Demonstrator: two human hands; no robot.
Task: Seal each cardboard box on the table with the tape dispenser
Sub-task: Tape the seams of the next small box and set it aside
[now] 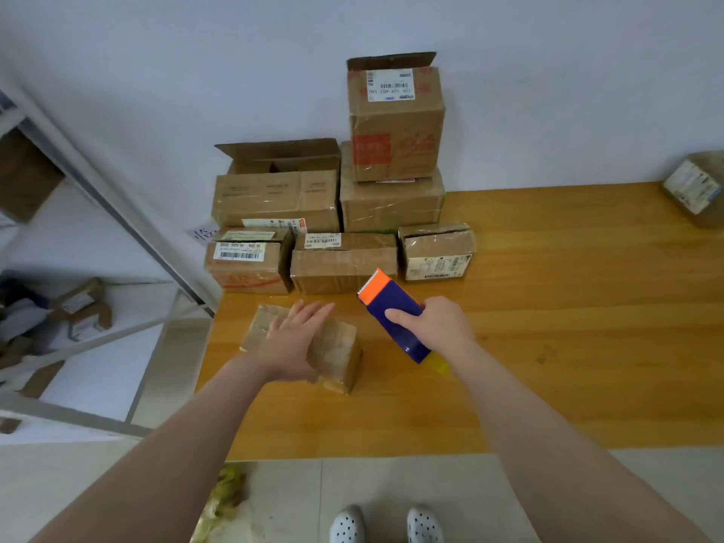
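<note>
**A:** anyone able to read anything off these boxes?

**B:** barely tbh. The top box of the stack (395,127) has a white shipping label (390,85) with a barcode and a row of big upside-down characters, with what looks like "160" at one end. The red printed block (372,150) below it is too blurry to read. On the front-left box (250,274), the barcode sticker (239,250) seems to show "506" twice.

**A:** and the rest?

**B:** the middle front box (344,266) has a small white label (323,240), and the small right-hand box (437,244) has a printed sticker (437,267). The print on both is too tiny. The big open box (274,197) only has faint grey lettering, unreadable.
</note>
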